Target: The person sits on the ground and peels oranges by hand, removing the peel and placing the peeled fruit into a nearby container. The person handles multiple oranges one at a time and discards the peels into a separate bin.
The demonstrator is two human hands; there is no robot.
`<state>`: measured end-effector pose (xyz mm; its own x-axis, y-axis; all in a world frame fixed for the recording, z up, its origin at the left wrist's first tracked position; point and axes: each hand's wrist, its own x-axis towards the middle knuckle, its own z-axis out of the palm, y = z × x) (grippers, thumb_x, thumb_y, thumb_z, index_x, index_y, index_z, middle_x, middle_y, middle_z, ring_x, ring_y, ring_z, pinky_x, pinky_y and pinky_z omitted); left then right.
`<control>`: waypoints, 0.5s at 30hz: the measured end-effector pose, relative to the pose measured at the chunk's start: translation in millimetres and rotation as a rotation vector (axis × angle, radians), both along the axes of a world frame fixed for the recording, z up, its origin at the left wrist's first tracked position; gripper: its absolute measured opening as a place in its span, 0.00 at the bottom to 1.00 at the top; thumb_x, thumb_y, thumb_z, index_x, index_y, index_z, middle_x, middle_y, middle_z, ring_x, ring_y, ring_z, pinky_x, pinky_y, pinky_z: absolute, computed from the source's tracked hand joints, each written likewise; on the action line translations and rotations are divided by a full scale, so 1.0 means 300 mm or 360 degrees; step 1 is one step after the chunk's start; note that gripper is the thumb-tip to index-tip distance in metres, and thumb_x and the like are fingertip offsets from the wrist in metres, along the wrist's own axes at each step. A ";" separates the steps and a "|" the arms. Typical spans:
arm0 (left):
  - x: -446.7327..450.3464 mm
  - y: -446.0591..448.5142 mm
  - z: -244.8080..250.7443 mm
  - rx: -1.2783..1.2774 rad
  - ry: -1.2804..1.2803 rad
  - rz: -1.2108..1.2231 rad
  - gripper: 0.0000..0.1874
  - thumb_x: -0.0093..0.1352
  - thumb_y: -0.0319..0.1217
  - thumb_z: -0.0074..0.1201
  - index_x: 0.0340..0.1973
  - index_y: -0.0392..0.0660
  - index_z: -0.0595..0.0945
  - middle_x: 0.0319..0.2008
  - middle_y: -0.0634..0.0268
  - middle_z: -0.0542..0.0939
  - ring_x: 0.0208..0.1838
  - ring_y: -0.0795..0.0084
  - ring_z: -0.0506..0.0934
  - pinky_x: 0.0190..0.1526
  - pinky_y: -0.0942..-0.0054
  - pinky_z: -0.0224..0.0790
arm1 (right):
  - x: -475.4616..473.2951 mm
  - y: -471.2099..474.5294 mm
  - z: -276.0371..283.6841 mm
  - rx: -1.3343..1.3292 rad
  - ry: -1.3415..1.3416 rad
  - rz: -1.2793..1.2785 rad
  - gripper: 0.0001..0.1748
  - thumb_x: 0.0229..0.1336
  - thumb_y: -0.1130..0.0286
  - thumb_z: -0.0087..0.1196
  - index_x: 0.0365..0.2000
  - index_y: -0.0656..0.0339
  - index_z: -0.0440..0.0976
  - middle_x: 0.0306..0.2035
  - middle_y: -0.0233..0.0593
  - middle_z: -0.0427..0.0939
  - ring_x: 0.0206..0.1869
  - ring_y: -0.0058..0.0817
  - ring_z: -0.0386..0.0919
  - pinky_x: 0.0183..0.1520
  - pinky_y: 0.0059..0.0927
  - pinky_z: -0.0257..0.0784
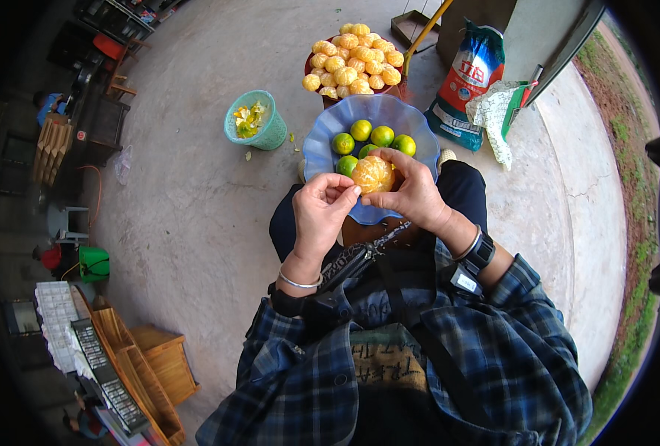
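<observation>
My right hand (416, 187) holds a peeled mandarin (373, 174) between thumb and fingers, with white pith strands on its surface. At the fruit's left side, the thumb and index finger of my left hand (325, 203) are pinched together; any strand between them is too small to see. Both hands are over a blue bowl with a wavy rim (321, 125), set between my knees. Several unpeeled green-yellow mandarins (382, 136) lie in the bowl, partly hidden by the hands and the peeled fruit.
Beyond the bowl, a red container (401, 77) is heaped with peeled mandarins (358, 56). A mint-green basket (268, 125) with peels stands left on the concrete floor (196, 195). At right are a detergent bag (469, 83) and a yellow-handled broom (427, 30). Wooden furniture (160, 357) is lower left.
</observation>
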<state>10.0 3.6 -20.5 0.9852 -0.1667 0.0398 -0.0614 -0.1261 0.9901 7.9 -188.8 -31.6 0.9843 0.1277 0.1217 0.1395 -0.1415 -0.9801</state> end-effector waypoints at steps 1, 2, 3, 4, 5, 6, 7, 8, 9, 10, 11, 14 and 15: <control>0.000 -0.001 0.000 -0.0011 0.0012 -0.0002 0.05 0.67 0.21 0.62 0.38 0.35 0.82 0.31 0.68 0.82 0.32 0.86 0.78 0.36 0.85 0.71 | 0.001 0.000 -0.001 -0.0036 -0.0024 0.0011 0.41 0.42 0.69 0.77 0.56 0.70 0.70 0.46 0.44 0.80 0.48 0.26 0.79 0.54 0.29 0.76; -0.002 -0.001 -0.001 -0.0021 0.0025 -0.0004 0.05 0.67 0.21 0.62 0.38 0.35 0.82 0.31 0.68 0.82 0.32 0.86 0.77 0.35 0.85 0.71 | 0.001 -0.001 -0.003 -0.0075 -0.0043 0.0025 0.41 0.43 0.70 0.77 0.57 0.70 0.69 0.46 0.42 0.80 0.48 0.24 0.79 0.54 0.28 0.76; -0.002 -0.002 -0.002 -0.0056 0.0036 -0.0009 0.05 0.68 0.21 0.62 0.38 0.35 0.82 0.31 0.68 0.82 0.32 0.86 0.77 0.35 0.85 0.71 | 0.002 -0.001 -0.004 -0.0111 -0.0066 0.0033 0.42 0.45 0.70 0.77 0.58 0.71 0.67 0.46 0.39 0.79 0.47 0.21 0.78 0.54 0.27 0.77; -0.002 -0.004 -0.004 -0.0044 0.0035 0.0011 0.05 0.67 0.21 0.62 0.36 0.35 0.82 0.30 0.69 0.82 0.31 0.86 0.77 0.35 0.85 0.71 | 0.002 -0.002 -0.005 -0.0114 -0.0054 0.0040 0.41 0.45 0.70 0.77 0.58 0.71 0.67 0.46 0.39 0.79 0.47 0.21 0.78 0.54 0.27 0.77; -0.002 -0.006 -0.005 -0.0056 0.0033 0.0028 0.04 0.66 0.21 0.62 0.35 0.35 0.82 0.29 0.69 0.82 0.30 0.86 0.77 0.34 0.84 0.71 | 0.002 -0.003 -0.006 -0.0113 -0.0044 0.0042 0.41 0.45 0.70 0.77 0.58 0.71 0.67 0.46 0.39 0.79 0.47 0.22 0.78 0.54 0.27 0.77; -0.002 -0.008 -0.007 -0.0098 0.0019 0.0037 0.04 0.66 0.21 0.63 0.34 0.35 0.82 0.28 0.69 0.82 0.29 0.86 0.77 0.33 0.83 0.71 | 0.002 -0.003 -0.006 -0.0114 -0.0050 0.0041 0.41 0.45 0.70 0.77 0.58 0.71 0.67 0.46 0.39 0.79 0.47 0.22 0.78 0.54 0.28 0.77; -0.002 -0.010 -0.008 -0.0080 0.0035 0.0041 0.04 0.66 0.21 0.62 0.34 0.35 0.82 0.28 0.69 0.82 0.29 0.86 0.76 0.32 0.83 0.71 | 0.002 -0.004 -0.007 -0.0105 -0.0032 0.0046 0.41 0.45 0.70 0.77 0.58 0.71 0.67 0.46 0.39 0.79 0.47 0.22 0.78 0.53 0.28 0.77; -0.002 -0.012 -0.008 -0.0091 0.0039 0.0036 0.04 0.67 0.21 0.62 0.34 0.35 0.81 0.28 0.70 0.82 0.29 0.87 0.76 0.32 0.83 0.70 | 0.002 -0.004 -0.007 -0.0097 -0.0029 0.0048 0.41 0.45 0.70 0.77 0.57 0.71 0.68 0.46 0.39 0.80 0.47 0.22 0.78 0.53 0.28 0.77; -0.002 -0.014 -0.008 -0.0114 0.0062 0.0029 0.03 0.67 0.21 0.61 0.34 0.35 0.81 0.27 0.70 0.81 0.29 0.87 0.76 0.32 0.83 0.70 | 0.002 -0.003 -0.007 -0.0091 -0.0044 0.0050 0.41 0.45 0.70 0.77 0.57 0.71 0.68 0.46 0.40 0.80 0.47 0.22 0.78 0.53 0.28 0.77; -0.004 -0.016 -0.007 -0.0094 0.0041 0.0030 0.03 0.67 0.21 0.61 0.33 0.35 0.81 0.27 0.70 0.81 0.28 0.87 0.76 0.32 0.83 0.70 | 0.002 -0.003 -0.008 -0.0101 -0.0035 0.0048 0.41 0.45 0.70 0.77 0.57 0.71 0.68 0.46 0.39 0.80 0.47 0.22 0.78 0.53 0.28 0.77; -0.005 -0.018 -0.006 -0.0086 0.0040 0.0028 0.03 0.67 0.21 0.60 0.33 0.35 0.80 0.27 0.71 0.80 0.28 0.87 0.75 0.31 0.83 0.69 | 0.002 -0.003 -0.008 -0.0114 -0.0043 0.0046 0.41 0.45 0.70 0.77 0.57 0.71 0.68 0.46 0.39 0.80 0.47 0.22 0.78 0.53 0.28 0.77; -0.009 -0.021 0.002 -0.0134 0.0008 -0.0014 0.05 0.70 0.24 0.57 0.31 0.36 0.79 0.24 0.72 0.78 0.26 0.87 0.74 0.29 0.83 0.67 | 0.002 -0.003 -0.007 -0.0118 -0.0023 0.0047 0.42 0.44 0.69 0.77 0.57 0.71 0.68 0.46 0.39 0.80 0.48 0.22 0.79 0.54 0.28 0.77; -0.011 -0.020 0.004 -0.0189 -0.0010 -0.0045 0.07 0.71 0.25 0.56 0.30 0.37 0.78 0.24 0.72 0.77 0.26 0.87 0.73 0.28 0.83 0.66 | 0.002 -0.004 -0.007 -0.0117 -0.0023 0.0044 0.42 0.44 0.69 0.77 0.58 0.70 0.68 0.46 0.39 0.80 0.48 0.22 0.79 0.54 0.28 0.77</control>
<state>6.6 -2.3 -19.2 0.9798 -0.1882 0.0674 -0.0698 -0.0060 0.9975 8.4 -189.9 -33.7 0.9785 0.1641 0.1249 0.1582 -0.2086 -0.9651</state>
